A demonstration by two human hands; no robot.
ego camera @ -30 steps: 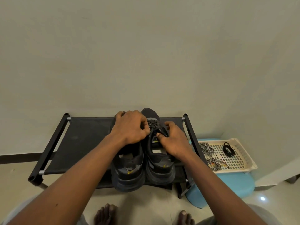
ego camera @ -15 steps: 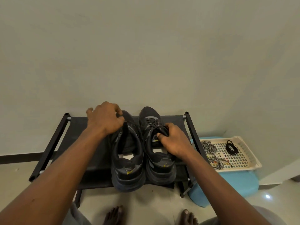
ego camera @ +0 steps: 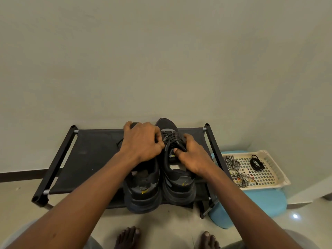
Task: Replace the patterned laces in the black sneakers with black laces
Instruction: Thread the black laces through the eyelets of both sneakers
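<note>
Two black sneakers stood side by side on the shoe rack [ego camera: 93,159], long axes running near to far, heels near and toes toward the wall. The left hand [ego camera: 142,142] curled its fingers over the left sneaker [ego camera: 143,187], gripping its front. The right hand [ego camera: 194,157] clasped the right sneaker [ego camera: 177,184] at its lacing. To the right, the patterned laces [ego camera: 231,162] and a coiled black lace [ego camera: 256,163] lay in a basket [ego camera: 276,169].

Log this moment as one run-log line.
left hand: grips left sneaker | right hand: grips right sneaker | both sneakers: on rack | patterned laces, black lace: in tray
</note>
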